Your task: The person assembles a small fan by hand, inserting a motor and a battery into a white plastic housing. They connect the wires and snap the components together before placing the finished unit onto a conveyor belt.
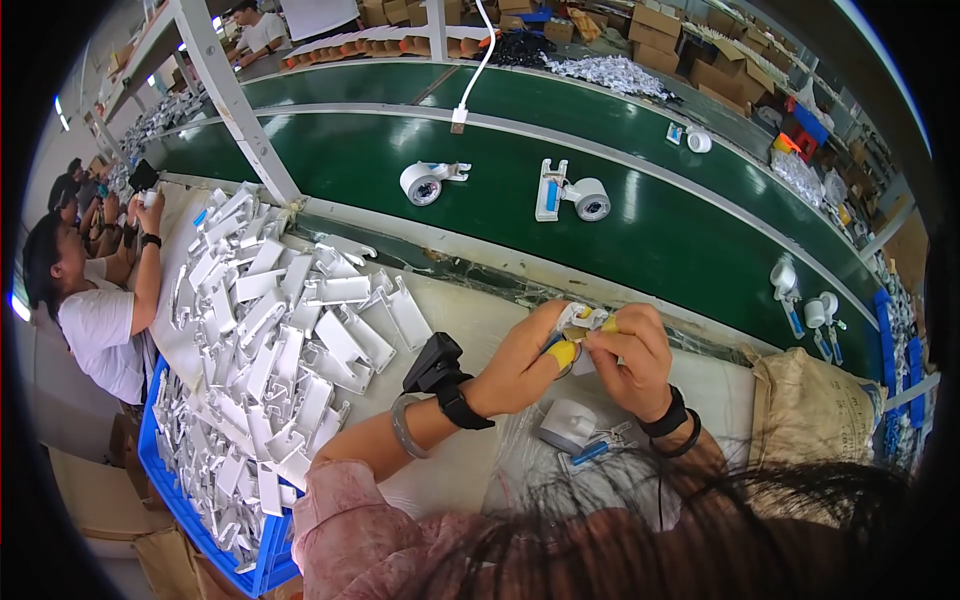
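Over the near edge of the belt, my left hand (522,368) and my right hand (637,352) meet around a small white plastic part (578,318). My left fingers are closed on it, and my right thumb and fingertip pinch at its near side. Some fingertips wear yellow covers (563,353). The fingers hide most of the part, so its exact kind cannot be made out. Just below my hands, a white round spotlight head (568,424) with a blue piece (590,453) lies on the table covering.
Left of my arm, white plastic housings (270,330) pile across the table and into a blue crate (160,440). Several spotlights (422,184) sit on the green belt (350,165). A white cable (478,70) hangs overhead. A brown sack (815,410) lies right; a co-worker (100,300) works left.
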`<state>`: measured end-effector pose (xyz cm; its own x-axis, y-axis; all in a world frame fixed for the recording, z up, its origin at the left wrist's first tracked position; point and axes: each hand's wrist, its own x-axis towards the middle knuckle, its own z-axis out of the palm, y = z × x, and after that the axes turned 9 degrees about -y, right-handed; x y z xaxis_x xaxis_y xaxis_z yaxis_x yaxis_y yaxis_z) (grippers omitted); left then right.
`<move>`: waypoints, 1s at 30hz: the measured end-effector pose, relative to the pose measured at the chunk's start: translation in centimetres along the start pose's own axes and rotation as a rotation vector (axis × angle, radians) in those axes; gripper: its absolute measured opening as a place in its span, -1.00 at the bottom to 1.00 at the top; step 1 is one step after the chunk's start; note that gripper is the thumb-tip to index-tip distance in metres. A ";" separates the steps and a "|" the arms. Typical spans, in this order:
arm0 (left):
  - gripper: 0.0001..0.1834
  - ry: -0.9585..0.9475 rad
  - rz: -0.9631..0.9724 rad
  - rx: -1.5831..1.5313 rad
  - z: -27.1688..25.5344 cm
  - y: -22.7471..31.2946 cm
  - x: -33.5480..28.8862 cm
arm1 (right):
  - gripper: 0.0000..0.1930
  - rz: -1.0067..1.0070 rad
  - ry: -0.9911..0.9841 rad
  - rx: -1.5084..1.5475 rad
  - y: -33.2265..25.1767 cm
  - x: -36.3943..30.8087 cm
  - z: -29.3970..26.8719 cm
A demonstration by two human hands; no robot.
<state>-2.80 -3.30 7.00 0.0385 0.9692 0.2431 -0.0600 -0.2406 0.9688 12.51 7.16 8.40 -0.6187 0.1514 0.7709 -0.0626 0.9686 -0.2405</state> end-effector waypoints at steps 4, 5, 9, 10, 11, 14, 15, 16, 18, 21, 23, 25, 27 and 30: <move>-0.58 -0.063 0.057 -0.018 -0.4 -0.2 -0.1 | -0.70 -0.003 0.017 -0.011 -0.1 -0.1 0.1; -0.56 -0.078 0.080 -0.010 -0.5 -0.1 -0.1 | -0.70 -0.003 0.017 -0.010 -0.1 -0.1 0.1; -0.55 -0.042 0.304 0.214 -0.2 -0.3 0.3 | -0.70 -0.008 0.025 -0.003 -0.1 0.0 -0.1; -0.56 -0.029 0.277 0.266 -0.2 -0.4 0.4 | -0.70 -0.004 0.021 -0.002 -0.1 0.0 0.0; -0.56 -0.017 0.249 0.318 -0.3 -0.6 0.4 | -0.70 -0.003 0.020 -0.003 -0.1 0.0 0.0; -0.58 0.007 0.239 0.308 -0.2 -0.8 0.4 | -0.70 -0.002 0.023 -0.011 0.0 0.0 0.2; -0.58 0.008 0.240 0.309 -0.2 -0.7 0.4 | -0.70 0.002 0.023 -0.013 0.0 0.0 0.2; -0.59 0.005 0.199 0.299 -0.1 -0.5 0.3 | -0.70 0.008 0.023 -0.016 0.0 -0.1 0.2; -0.60 0.003 0.159 0.290 -0.1 -0.4 0.2 | -0.70 0.006 0.026 -0.015 -0.1 -0.1 0.2; -0.63 0.005 0.183 0.298 0.0 -0.2 0.2 | -0.71 0.003 0.025 -0.015 -0.2 -0.1 0.2; -0.66 0.014 0.060 0.244 0.2 0.2 0.0 | -0.72 0.006 0.021 -0.020 -0.2 -0.2 0.2; -0.66 0.022 0.102 0.282 0.1 -0.2 0.1 | -0.73 0.010 0.016 -0.020 -0.3 0.0 0.2; -0.65 0.029 0.147 0.320 0.0 -0.2 0.2 | -0.73 0.015 0.015 -0.021 -0.2 -0.2 0.3; -0.63 0.034 0.106 0.302 0.0 -0.1 0.3 | -0.73 0.032 -0.021 -0.043 -0.1 -0.2 0.4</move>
<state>-2.76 -3.01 7.00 0.0140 0.9378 0.3468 0.2369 -0.3401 0.9101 12.32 6.97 8.06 -0.6361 0.1786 0.7507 -0.0094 0.9710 -0.2389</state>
